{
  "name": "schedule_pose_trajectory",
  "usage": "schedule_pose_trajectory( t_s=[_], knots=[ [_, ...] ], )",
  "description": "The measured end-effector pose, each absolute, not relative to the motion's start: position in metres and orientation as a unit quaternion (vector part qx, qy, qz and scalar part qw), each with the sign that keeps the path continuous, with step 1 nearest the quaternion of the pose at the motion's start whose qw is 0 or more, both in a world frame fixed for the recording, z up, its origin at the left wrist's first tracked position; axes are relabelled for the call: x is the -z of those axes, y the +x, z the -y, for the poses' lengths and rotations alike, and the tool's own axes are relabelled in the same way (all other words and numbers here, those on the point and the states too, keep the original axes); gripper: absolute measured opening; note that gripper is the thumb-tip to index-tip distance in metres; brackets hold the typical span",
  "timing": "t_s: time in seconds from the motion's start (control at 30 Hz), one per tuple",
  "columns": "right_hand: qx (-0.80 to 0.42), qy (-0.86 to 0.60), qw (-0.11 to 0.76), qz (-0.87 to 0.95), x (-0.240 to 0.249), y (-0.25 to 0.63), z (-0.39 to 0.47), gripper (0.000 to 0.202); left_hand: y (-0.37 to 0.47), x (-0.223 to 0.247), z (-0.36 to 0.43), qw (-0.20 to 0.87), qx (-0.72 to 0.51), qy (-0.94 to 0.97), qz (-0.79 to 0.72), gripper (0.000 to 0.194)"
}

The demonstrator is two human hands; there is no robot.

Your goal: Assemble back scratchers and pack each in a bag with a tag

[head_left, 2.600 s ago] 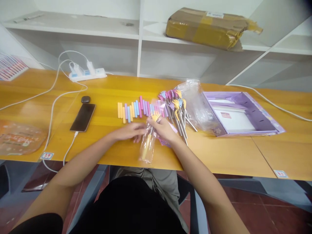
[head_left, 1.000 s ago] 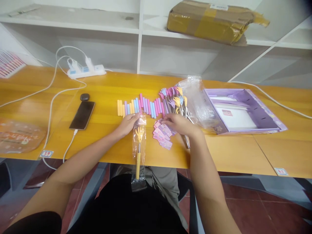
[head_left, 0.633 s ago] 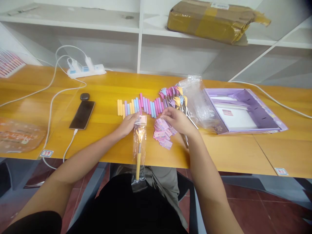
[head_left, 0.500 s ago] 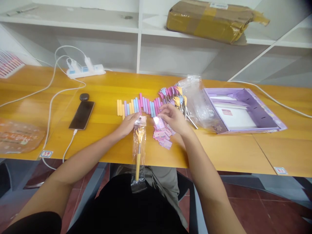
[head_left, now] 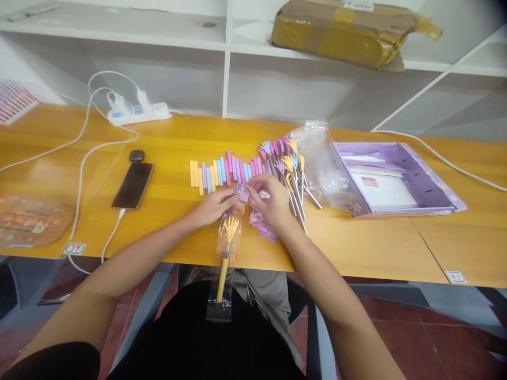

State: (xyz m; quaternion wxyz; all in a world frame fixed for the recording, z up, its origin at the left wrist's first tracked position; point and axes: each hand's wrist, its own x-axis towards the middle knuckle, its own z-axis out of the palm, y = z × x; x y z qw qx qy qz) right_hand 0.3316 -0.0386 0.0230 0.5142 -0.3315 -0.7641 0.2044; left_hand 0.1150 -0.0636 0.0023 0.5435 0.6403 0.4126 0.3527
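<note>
Head view, from the hands outward:
- The yellow hand-shaped scratcher (head_left: 223, 278), with its slim metal shaft, hangs in a crinkled clear bag (head_left: 221, 244) across the table's near edge.
- The left hand (head_left: 214, 207) pinches the bag's top between thumb and fingers.
- The right hand (head_left: 272, 198) grips a small, flat printed card (head_left: 243, 193) by its fingertips at the bag's mouth.
- Just right, glossy pink-purple cards (head_left: 267, 231) overlap on the smooth orange-yellow wooden table (head_left: 356, 245).
- Beyond, pastel round-ended tubes (head_left: 234, 170) form an uneven row; metal-shafted scratchers (head_left: 296, 191) heap to their right.
- Farther right: rumpled clear wrappers (head_left: 322, 170), then an open purple box (head_left: 423, 182).
- Left: dark glossy phone (head_left: 133, 186), white power strip (head_left: 152, 114).
- Far: white shelving (head_left: 119, 24) bearing a tape-wrapped carton (head_left: 340, 34).
- Below: reddish tiled floor (head_left: 420, 343).
</note>
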Motion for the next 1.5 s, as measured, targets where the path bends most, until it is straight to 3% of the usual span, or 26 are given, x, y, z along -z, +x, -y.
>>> schedule_pose_trajectory(
  t_s=[0.17,0.4,0.57,0.73,1.03,1.23,1.5],
  knots=[
    [-0.348,-0.315,0.524,0.711,-0.018,0.326,0.035,0.04,0.116,-0.008,0.063,0.508,-0.37,0.648,-0.431,0.054],
    [-0.318,-0.352,0.561,0.678,-0.013,0.333,0.026,0.036,0.116,0.0,0.062,0.597,-0.389,0.568,-0.413,0.039],
    [-0.281,-0.339,0.584,0.682,-0.023,0.342,0.03,0.037,0.115,0.001,0.06,0.598,-0.375,0.561,-0.432,0.035],
    [-0.325,-0.3,0.53,0.723,-0.026,0.344,0.035,0.037,0.115,0.001,0.059,0.62,-0.387,0.517,-0.445,0.044],
    [-0.289,-0.317,0.523,0.736,-0.017,0.338,0.034,0.031,0.117,-0.003,0.062,0.658,-0.402,0.471,-0.427,0.048],
    [-0.295,-0.36,0.517,0.719,-0.016,0.34,0.028,0.032,0.116,-0.006,0.062,0.646,-0.387,0.511,-0.415,0.022],
    [-0.258,-0.377,0.457,0.763,-0.021,0.349,0.024,0.03,0.117,0.0,0.059,0.646,-0.426,0.472,-0.423,0.042]
  ],
)
